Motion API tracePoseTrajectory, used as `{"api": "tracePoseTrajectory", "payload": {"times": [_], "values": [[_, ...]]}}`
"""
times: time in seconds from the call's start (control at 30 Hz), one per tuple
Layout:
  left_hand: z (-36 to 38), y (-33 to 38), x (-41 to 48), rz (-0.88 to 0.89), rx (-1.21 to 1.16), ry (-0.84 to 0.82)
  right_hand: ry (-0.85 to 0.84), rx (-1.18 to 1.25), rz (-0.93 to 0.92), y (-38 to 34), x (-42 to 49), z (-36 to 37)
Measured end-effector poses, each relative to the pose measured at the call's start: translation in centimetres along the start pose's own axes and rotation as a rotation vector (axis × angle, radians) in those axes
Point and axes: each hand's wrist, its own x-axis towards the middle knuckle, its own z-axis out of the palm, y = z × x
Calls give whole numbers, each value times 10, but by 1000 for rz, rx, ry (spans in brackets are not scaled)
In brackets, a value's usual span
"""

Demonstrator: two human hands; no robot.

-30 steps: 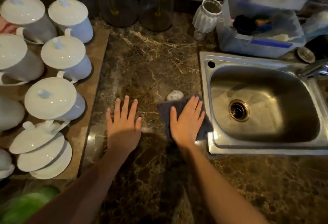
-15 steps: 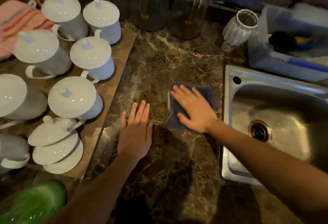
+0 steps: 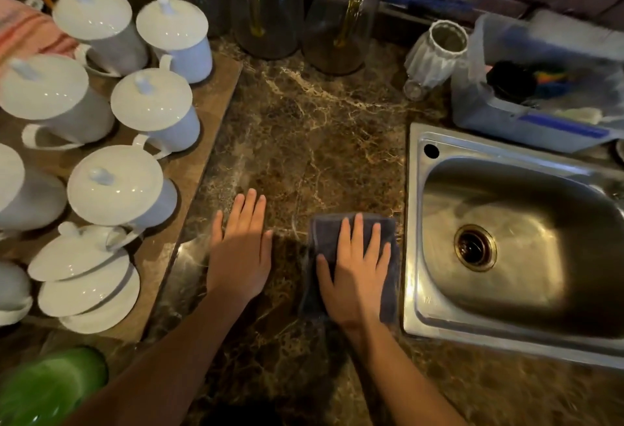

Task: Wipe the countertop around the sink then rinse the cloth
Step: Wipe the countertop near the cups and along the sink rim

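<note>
The right grip (image 3: 354,270) lies flat on the dark cloth (image 3: 326,231). Its fingers are straight and a little spread, and the palm presses the cloth onto the marbled tabletop (image 3: 320,128); nothing is pinched. The cloth sits directly under this grip, folded to a rough rectangle. Its long axis runs along the fingers, away from the person and parallel to the sink's left rim.

The sink (image 3: 413,223) begins just to the right of the grip. The cloth's right edge is almost at the steel, though whether it touches is unclear.

The left grip (image 3: 241,250) rests bare on the tabletop just to the left, fingers straight and close together. It holds nothing and is apart from the cloth.

This looks like the wiping step, with rinsing not yet begun. The open stretch lies ahead of the fingertips, toward the glass bottles (image 3: 270,20). The right grip is nearer the basin, so it is best placed to carry the cloth over the rim. The lidded white cups (image 3: 114,186), left of the left grip, are the things to keep clear of.
</note>
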Motion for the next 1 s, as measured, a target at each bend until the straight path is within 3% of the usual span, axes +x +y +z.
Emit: {"api": "tracePoseTrajectory", "payload": {"times": [0.3, 0.47, 0.7, 0.8, 0.93, 1.0], "values": [[2, -1, 0, -5, 2, -4, 117, -23, -45, 24, 199, -43], [5, -1, 0, -3, 2, 0, 57, -95, -274, 17, 237, -54], [6, -2, 1, 4, -43, 37, -75, -141, -704, -4, 144, -41], [4, -1, 0, 19, -141, 145, -106, -154, -737, -7, 80, -27], [-4, 0, 1, -97, -520, 201, -185, -113, -744, -1, -14, -4], [-12, 0, 2, -135, -672, 211, -148, -178, -723, -2, -48, 9]]}}
